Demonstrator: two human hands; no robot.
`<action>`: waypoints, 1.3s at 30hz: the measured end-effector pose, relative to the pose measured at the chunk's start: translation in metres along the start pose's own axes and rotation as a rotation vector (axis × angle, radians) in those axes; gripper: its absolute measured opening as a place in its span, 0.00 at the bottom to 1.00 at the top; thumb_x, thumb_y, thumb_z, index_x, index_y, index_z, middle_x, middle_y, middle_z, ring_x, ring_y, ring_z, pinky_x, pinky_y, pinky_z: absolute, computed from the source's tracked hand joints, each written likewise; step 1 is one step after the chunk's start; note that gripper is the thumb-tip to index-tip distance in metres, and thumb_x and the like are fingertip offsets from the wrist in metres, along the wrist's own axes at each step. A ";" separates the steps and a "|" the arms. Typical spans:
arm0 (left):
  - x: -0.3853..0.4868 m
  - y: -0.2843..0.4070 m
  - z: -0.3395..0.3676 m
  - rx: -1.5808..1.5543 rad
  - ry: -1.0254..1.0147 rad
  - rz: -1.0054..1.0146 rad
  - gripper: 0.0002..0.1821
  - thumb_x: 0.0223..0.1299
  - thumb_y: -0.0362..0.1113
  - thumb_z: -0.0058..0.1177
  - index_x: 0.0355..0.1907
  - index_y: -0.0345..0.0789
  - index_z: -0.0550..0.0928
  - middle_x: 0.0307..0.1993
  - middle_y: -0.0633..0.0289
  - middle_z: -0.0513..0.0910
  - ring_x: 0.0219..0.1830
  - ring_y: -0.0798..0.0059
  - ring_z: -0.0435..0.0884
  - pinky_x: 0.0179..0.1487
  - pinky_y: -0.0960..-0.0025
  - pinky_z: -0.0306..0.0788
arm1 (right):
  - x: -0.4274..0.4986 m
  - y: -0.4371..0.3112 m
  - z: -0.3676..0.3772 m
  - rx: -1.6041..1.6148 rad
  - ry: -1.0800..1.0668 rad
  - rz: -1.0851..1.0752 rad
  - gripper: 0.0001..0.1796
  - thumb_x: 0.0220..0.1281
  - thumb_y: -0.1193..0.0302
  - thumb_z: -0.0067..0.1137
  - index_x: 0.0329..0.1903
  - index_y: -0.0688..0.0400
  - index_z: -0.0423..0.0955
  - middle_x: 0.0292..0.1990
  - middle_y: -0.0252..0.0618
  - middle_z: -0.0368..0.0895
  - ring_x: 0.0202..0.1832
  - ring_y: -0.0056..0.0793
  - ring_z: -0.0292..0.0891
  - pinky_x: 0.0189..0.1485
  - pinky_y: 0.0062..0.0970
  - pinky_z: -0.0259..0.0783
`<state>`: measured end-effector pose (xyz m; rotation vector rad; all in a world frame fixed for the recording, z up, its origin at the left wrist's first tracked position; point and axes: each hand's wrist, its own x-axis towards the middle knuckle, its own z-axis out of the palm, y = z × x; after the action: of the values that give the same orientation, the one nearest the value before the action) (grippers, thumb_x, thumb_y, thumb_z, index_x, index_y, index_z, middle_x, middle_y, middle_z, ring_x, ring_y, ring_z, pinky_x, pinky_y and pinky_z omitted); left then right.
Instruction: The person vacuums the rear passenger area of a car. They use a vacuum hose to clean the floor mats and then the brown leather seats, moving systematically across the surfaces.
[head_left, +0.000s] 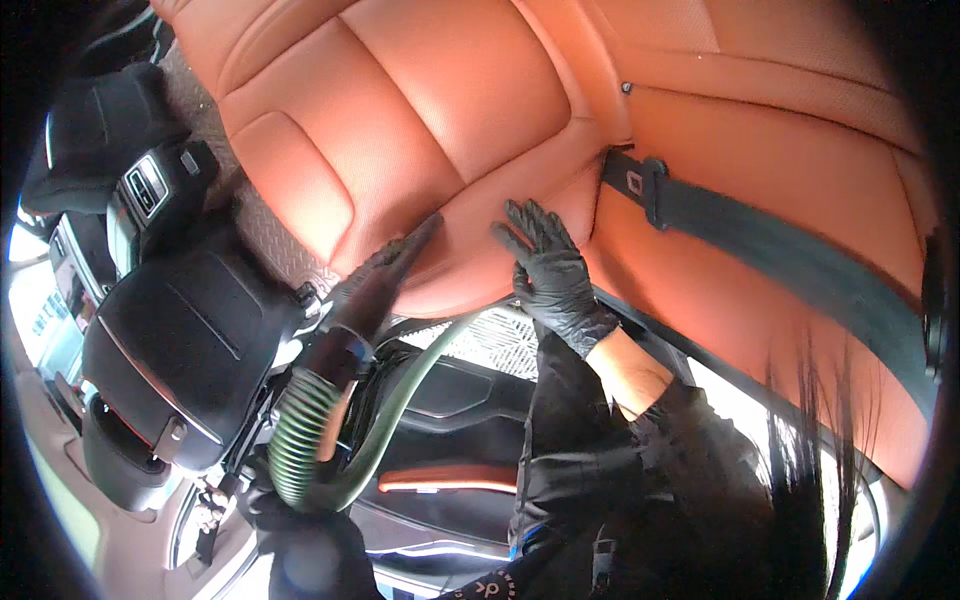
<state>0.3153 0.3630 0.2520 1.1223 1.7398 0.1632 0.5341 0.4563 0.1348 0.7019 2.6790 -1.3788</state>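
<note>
My left hand (367, 271), in a black glove, grips a dark vacuum crevice nozzle (382, 289), which partly hides it. The nozzle's tip points at the front side of an orange leather rear seat cushion (465, 225); I cannot tell whether it touches. A green ribbed hose (304, 427) runs from the nozzle, looping down and back up past the seat's edge. My right hand (551, 274), also gloved in black, has its fingers apart near the cushion's outer corner and holds nothing. Its fingertips appear to rest on the leather.
A black seat belt (750, 217) crosses the orange backrest (720, 150) at the right. Black front seats (187, 337) and a centre console (150, 187) stand to the left. Below lies a door panel (442, 420) with an orange armrest (450, 478). Dark textured floor matting (270, 232) shows beside the cushion.
</note>
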 end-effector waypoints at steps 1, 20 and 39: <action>0.000 0.013 0.004 0.097 0.033 -0.009 0.40 0.55 0.16 0.32 0.74 0.40 0.56 0.72 0.53 0.60 0.71 0.57 0.62 0.74 0.61 0.56 | 0.003 -0.007 -0.007 -0.019 -0.017 0.030 0.38 0.49 0.74 0.53 0.68 0.51 0.64 0.72 0.46 0.56 0.73 0.48 0.52 0.74 0.49 0.46; 0.186 0.030 0.140 -0.576 0.862 0.156 0.14 0.55 0.34 0.56 0.45 0.39 0.82 0.43 0.56 0.84 0.37 0.67 0.84 0.38 0.65 0.76 | 0.002 0.014 -0.050 1.005 0.405 0.318 0.20 0.63 0.77 0.50 0.59 0.55 0.69 0.57 0.38 0.73 0.61 0.34 0.67 0.67 0.31 0.62; -0.137 -0.049 0.081 -0.251 1.006 -0.268 0.24 0.58 0.37 0.55 0.58 0.34 0.73 0.54 0.54 0.78 0.54 0.65 0.79 0.55 0.63 0.74 | -0.002 -0.242 0.015 0.834 -0.080 -0.065 0.30 0.46 0.76 0.69 0.56 0.52 0.72 0.56 0.51 0.73 0.59 0.50 0.72 0.60 0.38 0.70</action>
<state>0.3570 0.2038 0.2770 0.6165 2.6229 0.8673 0.4336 0.3228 0.3107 0.5592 2.0009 -2.4899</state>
